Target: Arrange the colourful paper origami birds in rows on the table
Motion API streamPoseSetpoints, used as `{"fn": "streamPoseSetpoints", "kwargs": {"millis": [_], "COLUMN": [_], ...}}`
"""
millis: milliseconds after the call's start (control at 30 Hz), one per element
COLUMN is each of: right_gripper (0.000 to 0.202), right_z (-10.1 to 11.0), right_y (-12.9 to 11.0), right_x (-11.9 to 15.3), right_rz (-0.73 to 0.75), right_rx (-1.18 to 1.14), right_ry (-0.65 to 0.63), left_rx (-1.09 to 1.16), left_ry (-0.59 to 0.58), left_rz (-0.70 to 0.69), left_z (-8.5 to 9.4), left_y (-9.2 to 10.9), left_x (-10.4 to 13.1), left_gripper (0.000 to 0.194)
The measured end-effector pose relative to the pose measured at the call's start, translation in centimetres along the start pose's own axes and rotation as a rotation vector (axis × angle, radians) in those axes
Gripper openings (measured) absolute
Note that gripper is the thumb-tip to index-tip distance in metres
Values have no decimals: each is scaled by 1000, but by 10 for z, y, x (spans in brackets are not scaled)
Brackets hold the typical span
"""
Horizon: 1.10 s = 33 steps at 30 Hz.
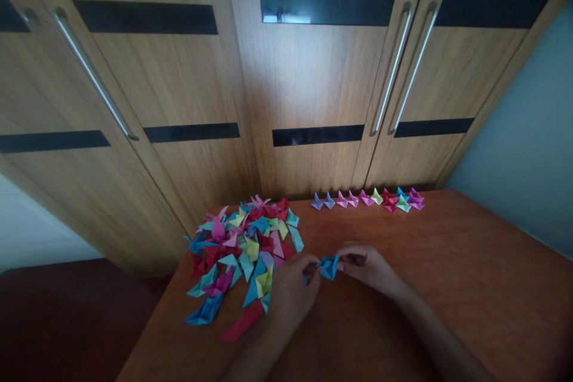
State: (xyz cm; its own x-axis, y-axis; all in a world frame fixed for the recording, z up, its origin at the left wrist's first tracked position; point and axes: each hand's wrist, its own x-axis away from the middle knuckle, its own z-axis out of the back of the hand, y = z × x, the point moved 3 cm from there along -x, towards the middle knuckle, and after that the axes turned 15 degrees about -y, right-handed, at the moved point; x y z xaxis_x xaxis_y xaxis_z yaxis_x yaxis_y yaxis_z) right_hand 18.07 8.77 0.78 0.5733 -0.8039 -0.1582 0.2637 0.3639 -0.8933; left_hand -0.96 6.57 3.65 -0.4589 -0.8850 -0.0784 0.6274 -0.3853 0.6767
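Note:
A small blue folded paper piece (329,267) is held between my two hands above the table. My left hand (295,286) pinches its left side, with a bit of blue paper also showing under the fingers. On the other side, the fingertips of my right hand (367,267) close on its right edge. Beside and behind my left hand lies a loose pile of folded papers (250,249) in red, pink, blue, yellow and teal. A flat red strip (243,321) lies at the pile's near edge, partly behind my left arm.
Along the back edge of the brown wooden table (447,274) stands a row of small folded papers (353,199), bunched at its right end. Directly behind rises a wooden wardrobe (313,77) with metal handles and black strips.

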Motion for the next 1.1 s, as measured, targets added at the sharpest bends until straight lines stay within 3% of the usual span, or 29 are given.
{"fn": "streamPoseSetpoints", "kwargs": {"millis": [167, 233, 400, 500, 567, 700, 800, 1100], "right_gripper": [23, 25, 32, 34, 35, 38, 42, 39], "right_z": [5, 15, 64, 94, 110, 127, 131, 138], "right_y": [3, 6, 32, 58, 73, 88, 91, 91], "right_x": [3, 7, 31, 50, 58, 57, 47, 19], "right_rz": [-47, -83, -228, -509, -692, -979, -1105, -1119], "right_rx": [-40, -31, 155, 407, 560, 716, 737, 754], "right_ry": [-8, 53, 443, 660, 711, 626, 534, 471], "left_rx": [25, 41, 80, 91, 97, 109, 98, 73], "left_ry": [24, 54, -14, -81, -114, -153, -166, -180], "left_rz": [-19, -30, -52, -77, -90, -87, -82, -85], "left_z": [-2, -3, -12, -19, -23, -28, -29, -31], "left_y": [0, 1, 9, 14, 17, 17, 15, 15], "left_x": [1, 2, 6, 10, 12, 14, 14, 16], "left_gripper": [19, 24, 21, 19, 20, 22, 23, 24]}}
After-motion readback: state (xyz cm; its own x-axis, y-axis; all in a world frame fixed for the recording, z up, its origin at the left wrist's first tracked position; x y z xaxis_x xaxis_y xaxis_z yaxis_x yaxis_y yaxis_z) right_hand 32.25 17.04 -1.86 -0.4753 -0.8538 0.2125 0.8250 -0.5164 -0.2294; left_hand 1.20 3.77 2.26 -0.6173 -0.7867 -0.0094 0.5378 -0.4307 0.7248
